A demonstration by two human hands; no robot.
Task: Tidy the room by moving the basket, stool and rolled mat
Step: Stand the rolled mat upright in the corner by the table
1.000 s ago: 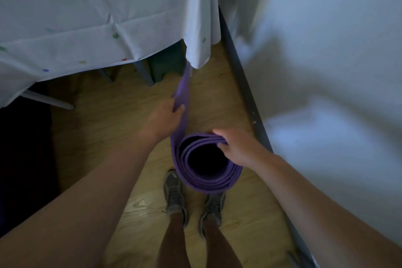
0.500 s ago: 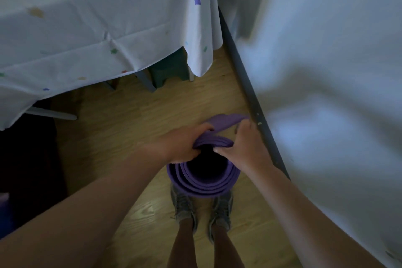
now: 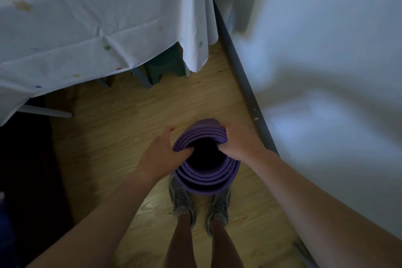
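A purple rolled mat (image 3: 206, 178) stands on end in front of my feet, its open hollow core facing up at me. My left hand (image 3: 162, 154) grips the left side of its top rim, thumb inside the core. My right hand (image 3: 241, 142) clamps the right side of the rim, fingers curled over the layers. A green stool (image 3: 165, 67) sits under the table, half hidden by the cloth. No basket is in sight.
A table with a white star-printed cloth (image 3: 91, 28) fills the upper left; its grey legs (image 3: 141, 77) reach the wooden floor (image 3: 121, 119). A white wall (image 3: 326, 72) with a grey baseboard (image 3: 245, 85) runs along the right. Dark furniture (image 3: 24, 169) stands at left.
The loose end of the mat that hung up towards the table has been wound onto the roll. Both hands have come onto the top rim of the roll.
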